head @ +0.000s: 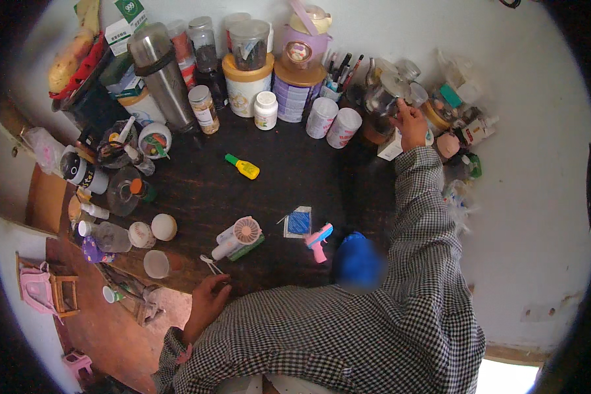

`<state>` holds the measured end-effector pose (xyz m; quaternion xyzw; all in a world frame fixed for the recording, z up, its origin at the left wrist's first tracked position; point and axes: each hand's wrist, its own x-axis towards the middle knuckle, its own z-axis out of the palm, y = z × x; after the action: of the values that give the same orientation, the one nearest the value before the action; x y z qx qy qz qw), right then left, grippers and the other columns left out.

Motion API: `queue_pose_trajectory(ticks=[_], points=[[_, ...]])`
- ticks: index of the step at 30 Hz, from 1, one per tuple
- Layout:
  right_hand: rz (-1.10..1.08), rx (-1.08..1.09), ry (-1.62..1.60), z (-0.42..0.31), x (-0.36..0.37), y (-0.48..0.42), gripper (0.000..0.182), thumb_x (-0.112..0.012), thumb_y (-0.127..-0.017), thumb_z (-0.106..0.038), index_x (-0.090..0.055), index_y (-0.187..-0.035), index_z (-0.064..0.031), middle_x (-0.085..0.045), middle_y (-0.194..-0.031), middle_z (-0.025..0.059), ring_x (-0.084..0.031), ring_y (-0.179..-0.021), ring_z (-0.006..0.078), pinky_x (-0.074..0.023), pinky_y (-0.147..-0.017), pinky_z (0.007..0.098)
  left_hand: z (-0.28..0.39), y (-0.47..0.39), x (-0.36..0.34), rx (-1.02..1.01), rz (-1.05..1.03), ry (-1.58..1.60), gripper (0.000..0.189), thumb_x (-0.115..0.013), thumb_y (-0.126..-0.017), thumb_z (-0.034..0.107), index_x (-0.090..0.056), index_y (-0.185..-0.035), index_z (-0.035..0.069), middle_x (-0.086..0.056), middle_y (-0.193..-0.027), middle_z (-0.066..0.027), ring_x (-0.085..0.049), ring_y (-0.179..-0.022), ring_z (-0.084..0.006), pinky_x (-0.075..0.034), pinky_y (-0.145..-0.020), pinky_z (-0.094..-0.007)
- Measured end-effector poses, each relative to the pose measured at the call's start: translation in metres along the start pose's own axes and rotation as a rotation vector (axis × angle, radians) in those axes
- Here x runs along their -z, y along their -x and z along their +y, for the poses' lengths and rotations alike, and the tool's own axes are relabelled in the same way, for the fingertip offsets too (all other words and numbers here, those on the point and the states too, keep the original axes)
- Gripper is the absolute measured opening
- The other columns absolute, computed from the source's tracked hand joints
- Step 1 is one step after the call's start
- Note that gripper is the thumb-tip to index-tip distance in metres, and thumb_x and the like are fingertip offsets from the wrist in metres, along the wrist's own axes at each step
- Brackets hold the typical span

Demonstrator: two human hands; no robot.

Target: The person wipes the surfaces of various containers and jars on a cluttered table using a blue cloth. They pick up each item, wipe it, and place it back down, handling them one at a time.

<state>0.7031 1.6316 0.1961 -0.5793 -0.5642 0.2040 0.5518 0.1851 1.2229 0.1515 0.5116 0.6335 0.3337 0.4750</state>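
Observation:
At the back right of the dark wooden table [192, 197], my right hand [410, 123] reaches to the clear glass pot [380, 98], its fingers at the pot's side; the picture does not settle whether they grip it. A small white box [390, 147] stands below that hand. My left hand [209, 300] rests at the front edge, fingers a little apart and nothing seen in them, near the white cord loop [212, 264] of a handheld fan [246, 230]. Right of the fan lie a blue-and-white packet [298, 222] and a pink and blue toy gun [318, 242]. A yellow bottle with green cap [246, 168] lies mid-table.
Two white cups [322, 118], lidded tins [248, 86], jars and a steel thermos [160, 74] line the back. A glass lid [124, 191], plastic bottle [113, 237] and two balls [164, 227] are at left. A blue rounded thing [358, 263] is by my chest.

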Motion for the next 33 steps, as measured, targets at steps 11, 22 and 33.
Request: queue_pose_trajectory(ticks=[11,22,33], points=[[0.043,-0.135,0.045,-0.006,-0.009,-0.001,0.045,-0.072,-0.078,-0.027,-0.057,-0.113,-0.0038,-0.061,-0.090,0.0127,-0.062,-0.080,0.0242,-0.0530,-0.067,0.0345,0.011,0.001,0.001,-0.014,-0.017,-0.011,0.027,-0.064,-0.083,0.011,-0.061,-0.108,0.002,-0.063,-0.097,-0.0123,-0.062,-0.084,-0.0201,-0.049,-0.073,-0.0289],[0.298,0.401,0.540,-0.058,-0.009,0.039,0.038,-0.065,-0.085,-0.030,-0.057,-0.103,0.0025,-0.061,-0.095,0.0152,-0.060,-0.081,0.0272,-0.0475,-0.076,0.0372,0.018,0.003,0.003,-0.139,0.036,-0.148,0.029,-0.063,-0.083,0.013,-0.059,-0.111,0.004,-0.062,-0.098,-0.0135,-0.063,-0.086,-0.0236,-0.051,-0.074,-0.0319],[-0.988,0.426,0.242,-0.163,-0.143,0.266,0.063,-0.076,-0.070,-0.014,-0.048,-0.126,-0.0053,-0.053,-0.121,0.0158,-0.053,-0.109,0.0318,-0.0449,-0.092,0.0396,0.019,0.011,0.009,-0.024,-0.052,-0.083,0.030,-0.060,-0.088,0.018,-0.058,-0.114,0.005,-0.060,-0.110,-0.0127,-0.060,-0.098,-0.0235,-0.050,-0.081,-0.0333]])
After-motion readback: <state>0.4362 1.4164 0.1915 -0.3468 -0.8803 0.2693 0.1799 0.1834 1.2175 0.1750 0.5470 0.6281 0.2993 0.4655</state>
